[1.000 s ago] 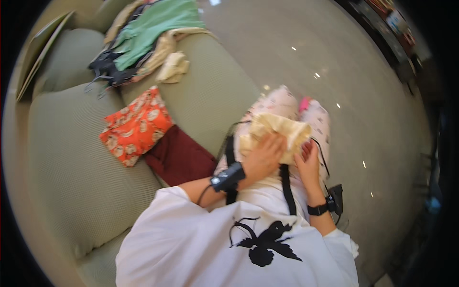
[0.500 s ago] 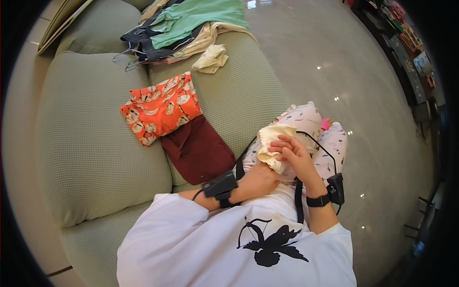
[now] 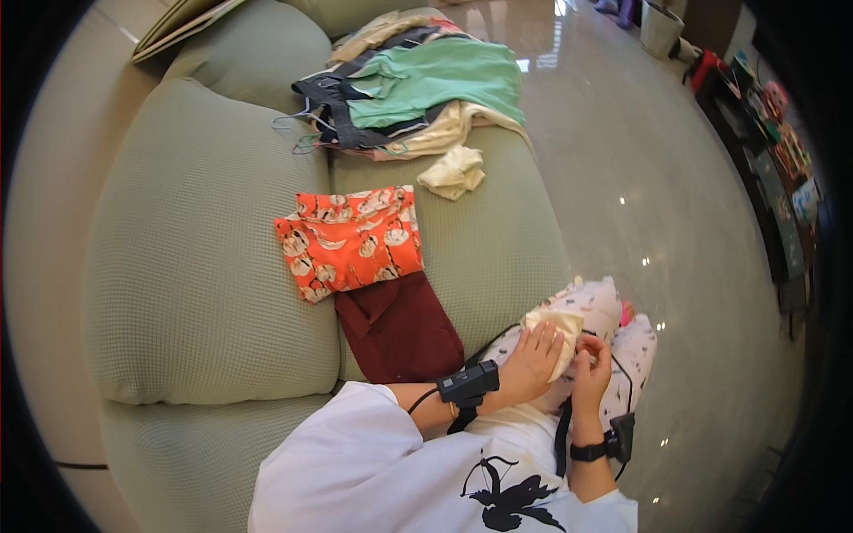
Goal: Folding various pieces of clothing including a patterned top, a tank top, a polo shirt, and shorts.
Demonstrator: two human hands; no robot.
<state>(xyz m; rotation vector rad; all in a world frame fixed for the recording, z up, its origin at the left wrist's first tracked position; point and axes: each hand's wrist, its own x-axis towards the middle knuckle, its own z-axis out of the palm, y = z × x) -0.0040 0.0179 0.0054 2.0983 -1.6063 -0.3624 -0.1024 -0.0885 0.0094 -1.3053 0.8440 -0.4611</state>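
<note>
So your left hand [image 3: 533, 362] has flipped roles: half a second ago it was tucked under the cream cloth [image 3: 566, 322], and now it's lying flat on top, fingers straight and close together. Your right hand [image 3: 593, 362] was up over the cloth back then; now it's down at the right edge with the fingers curled, and I can't tell if they're actually pinching any fabric. The cloth itself is on your lap, against your printed trousers [image 3: 638, 351], and looks flatter than before. Your view has tilted too, so a pale bin [image 3: 660, 34] now shows at the top. Next to you on the green sofa [image 3: 213, 249], the orange shorts [image 3: 360, 244] overlap the maroon garment [image 3: 404, 329], a cream bundle [image 3: 453, 173] sits just past them, and the mint top [image 3: 435, 84] lies over a clothes pile behind. Shiny grey floor [image 3: 613, 204] on your right, then a cluttered dark cabinet [image 3: 755, 182].
</note>
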